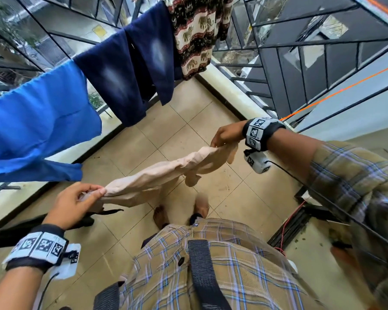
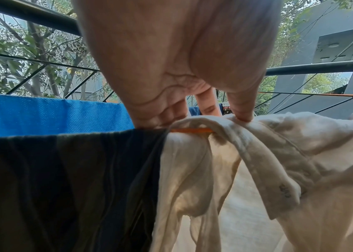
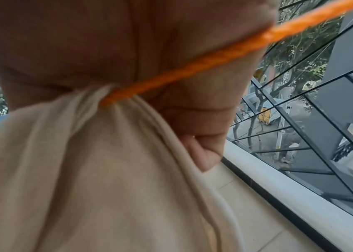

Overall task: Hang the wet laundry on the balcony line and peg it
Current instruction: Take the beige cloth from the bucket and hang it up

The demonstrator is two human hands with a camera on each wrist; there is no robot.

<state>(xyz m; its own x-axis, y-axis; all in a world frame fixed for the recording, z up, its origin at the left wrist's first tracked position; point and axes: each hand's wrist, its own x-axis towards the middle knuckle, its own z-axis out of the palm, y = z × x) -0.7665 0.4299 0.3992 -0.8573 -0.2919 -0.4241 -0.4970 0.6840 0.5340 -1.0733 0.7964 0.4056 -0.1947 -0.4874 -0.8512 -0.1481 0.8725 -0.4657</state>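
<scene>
A cream shirt (image 1: 157, 173) is draped over the orange line (image 1: 336, 92) and stretched between both hands. My left hand (image 1: 92, 193) pinches its left end, thumb on top; in the left wrist view the thumb (image 2: 242, 109) presses the cream shirt (image 2: 268, 153) where a short piece of the orange line (image 2: 192, 130) shows. My right hand (image 1: 222, 139) grips the shirt's right end; in the right wrist view the fingers (image 3: 201, 153) curl behind the cream shirt (image 3: 85, 170) where the orange line (image 3: 192, 66) enters the fabric. No pegs are in view.
A dark garment (image 2: 63, 187) hangs on the same line just left of the shirt. On a second line hang a bright blue cloth (image 1: 31, 126), navy trousers (image 1: 130, 70) and an elephant-print cloth (image 1: 195, 34). Black metal railing (image 1: 300, 50) and a white ledge (image 1: 229, 90) bound the tiled floor (image 1: 195, 121).
</scene>
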